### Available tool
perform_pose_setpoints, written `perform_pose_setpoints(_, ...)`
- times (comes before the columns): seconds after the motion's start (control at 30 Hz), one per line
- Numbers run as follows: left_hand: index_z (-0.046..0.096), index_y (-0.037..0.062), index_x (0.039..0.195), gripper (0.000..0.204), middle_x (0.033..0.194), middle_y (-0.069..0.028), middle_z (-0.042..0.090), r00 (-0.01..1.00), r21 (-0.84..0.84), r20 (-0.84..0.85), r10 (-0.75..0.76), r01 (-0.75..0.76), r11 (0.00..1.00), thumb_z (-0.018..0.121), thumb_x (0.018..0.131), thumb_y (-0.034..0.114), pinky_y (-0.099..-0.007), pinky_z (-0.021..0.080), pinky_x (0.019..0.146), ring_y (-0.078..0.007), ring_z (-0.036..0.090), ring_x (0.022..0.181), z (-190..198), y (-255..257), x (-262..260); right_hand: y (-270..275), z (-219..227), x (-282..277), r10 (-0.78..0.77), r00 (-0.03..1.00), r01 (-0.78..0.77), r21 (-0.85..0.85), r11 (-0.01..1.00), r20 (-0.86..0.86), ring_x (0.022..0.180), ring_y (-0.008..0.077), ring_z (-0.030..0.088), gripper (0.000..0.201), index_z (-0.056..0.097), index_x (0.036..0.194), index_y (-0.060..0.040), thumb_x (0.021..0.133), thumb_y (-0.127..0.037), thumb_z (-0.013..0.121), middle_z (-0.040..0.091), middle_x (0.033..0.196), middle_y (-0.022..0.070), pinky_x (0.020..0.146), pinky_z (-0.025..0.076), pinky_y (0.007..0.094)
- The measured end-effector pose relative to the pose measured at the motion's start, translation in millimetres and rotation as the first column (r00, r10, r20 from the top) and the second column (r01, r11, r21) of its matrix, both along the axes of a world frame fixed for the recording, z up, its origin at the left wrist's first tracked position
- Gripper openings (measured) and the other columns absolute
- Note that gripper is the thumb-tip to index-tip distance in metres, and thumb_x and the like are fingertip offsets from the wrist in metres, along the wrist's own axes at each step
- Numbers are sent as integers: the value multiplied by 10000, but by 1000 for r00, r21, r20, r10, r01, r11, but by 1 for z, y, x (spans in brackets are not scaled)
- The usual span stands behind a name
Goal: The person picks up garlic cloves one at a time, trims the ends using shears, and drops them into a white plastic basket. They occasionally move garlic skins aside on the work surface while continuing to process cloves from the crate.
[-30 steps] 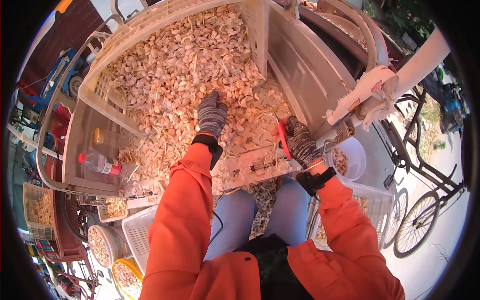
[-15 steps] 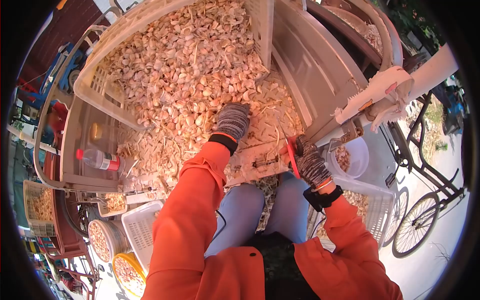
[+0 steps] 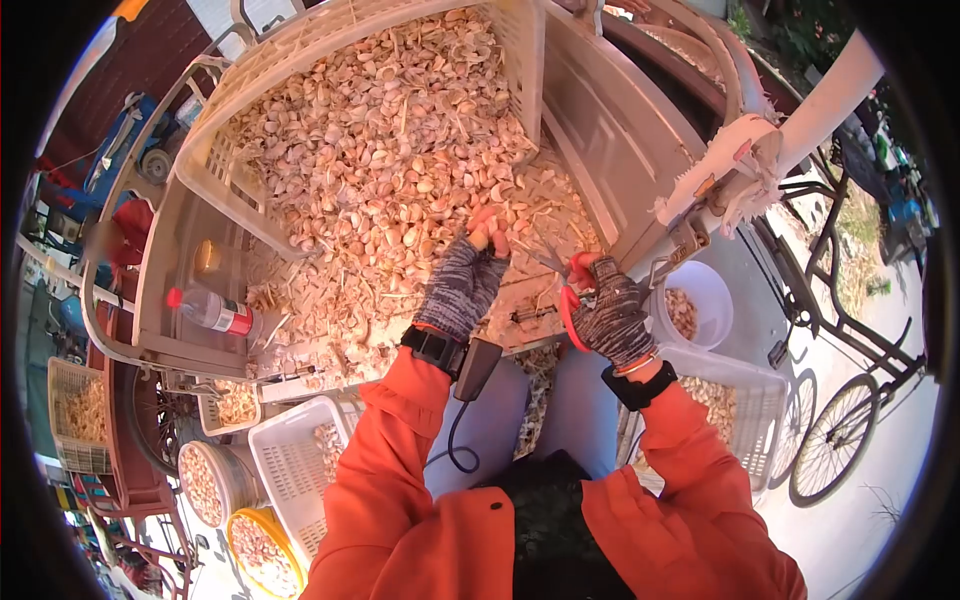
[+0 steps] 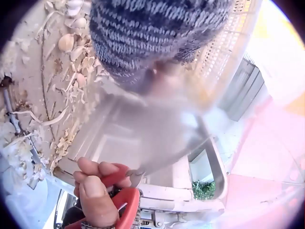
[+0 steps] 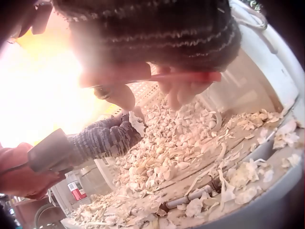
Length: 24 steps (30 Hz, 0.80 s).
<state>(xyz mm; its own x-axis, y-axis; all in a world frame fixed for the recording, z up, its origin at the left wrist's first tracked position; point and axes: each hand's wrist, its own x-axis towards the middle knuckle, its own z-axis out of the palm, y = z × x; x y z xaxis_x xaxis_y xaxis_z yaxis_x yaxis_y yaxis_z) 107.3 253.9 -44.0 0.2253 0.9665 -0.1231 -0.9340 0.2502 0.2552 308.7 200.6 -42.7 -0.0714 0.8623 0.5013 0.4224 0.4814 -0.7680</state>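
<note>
Red-handled scissors (image 3: 566, 290) gripped in right hand (image 3: 610, 315), blades aimed left at a garlic bulb (image 3: 482, 232) pinched by left hand (image 3: 462, 285) fingertips, just above the table (image 3: 590, 130) edge. Both hands gloved, fingertips bare. Garlic heap (image 3: 380, 140) spills from a tipped plastic crate (image 3: 520, 50). White bucket (image 3: 700, 300) sits right of scissors.

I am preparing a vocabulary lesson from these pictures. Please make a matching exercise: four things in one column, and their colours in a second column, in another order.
Things:
1. scissors handles
2. jacket sleeve
3. tilted crate
4. gloves, e.g. left hand

Colours:
A. cream-white
B. grey, striped knit
C. red
D. orange

Pairs: 1-C, 2-D, 3-A, 4-B
</note>
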Motion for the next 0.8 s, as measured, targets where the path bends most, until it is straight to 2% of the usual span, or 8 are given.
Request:
perform_pose_setpoints(0.07, 491, -61, 1152, 302, 1037, -150, 562, 999, -13, 31, -33, 34, 999, 544, 861, -2, -278, 549, 793, -220, 579, 915, 7, -28, 0, -5, 8, -2, 21, 1000, -21, 44, 999, 12, 795, 263, 615, 324, 541, 990, -4, 696, -65, 663, 625, 870, 138, 718, 499, 337)
perform_pose_setpoints(0.17, 480, -61, 1172, 323, 1033, -146, 569, 997, 14, 16, -79, 79, 997, 537, 857, -11, -280, 544, 810, -225, 585, 905, 10, -53, -4, -11, 26, -4, -32, 966, -22, 206, 978, 257, 755, 285, 594, 347, 567, 960, -29, 672, -160, 711, 608, 818, 126, 688, 484, 373)
perform_pose_setpoints(0.43, 510, -54, 1112, 307, 985, -120, 572, 970, 223, -243, -18, 74, 972, 592, 823, 11, -278, 531, 809, -216, 591, 857, 16, -80, -12, -30, 45, -3, 45, 936, -65, 44, 997, 349, 678, 276, 598, 296, 591, 917, -35, 670, -147, 711, 606, 726, 105, 639, 487, 347)
perform_pose_setpoints(0.53, 520, -48, 1080, 270, 969, -103, 567, 974, 121, -225, -15, 44, 992, 582, 828, 28, -284, 533, 801, -202, 590, 835, 4, -84, -13, -29, 24, -1, 161, 969, -136, -140, 981, 186, 679, 241, 616, 287, 584, 913, -25, 685, -144, 712, 622, 732, 99, 637, 492, 325)
perform_pose_setpoints(0.67, 552, -37, 1014, 231, 905, -76, 565, 970, -159, -234, 64, -103, 982, 606, 816, 71, -273, 522, 738, -166, 576, 790, -35, -69, -44, -29, -28, 15, 43, 999, -49, -294, 955, -26, 785, 159, 621, 223, 562, 931, 3, 756, -90, 663, 643, 854, 106, 680, 491, 283)
perform_pose_setpoints(0.73, 549, -2, 1052, 252, 854, -52, 574, 722, -32, -691, 20, -58, 998, 591, 810, 54, -259, 491, 685, -149, 562, 738, -44, -36, -53, -23, -55, 18, -113, 967, -1, -447, 895, -229, 829, 165, 621, 208, 541, 955, 20, 776, -45, 626, 632, 919, 117, 714, 492, 272)
perform_pose_setpoints(0.77, 556, 15, 1080, 298, 834, -43, 569, 147, 84, -986, 77, 48, 995, 603, 791, 68, -273, 479, 681, -146, 544, 741, -39, -24, -43, -24, -52, 22, 10, 999, 4, -408, 913, 31, 854, 168, 619, 193, 523, 952, 28, 785, -20, 607, 624, 947, 114, 740, 498, 270)
perform_pose_setpoints(0.8, 560, 38, 1119, 344, 920, -91, 580, -367, 164, -894, 259, 270, 949, 599, 779, 69, -322, 490, 749, -207, 575, 836, -21, -16, -34, -24, -43, 19, 6, 1000, 5, -413, 911, 27, 854, 168, 619, 193, 523, 952, 28, 785, -20, 607, 624, 947, 114, 740, 498, 270)
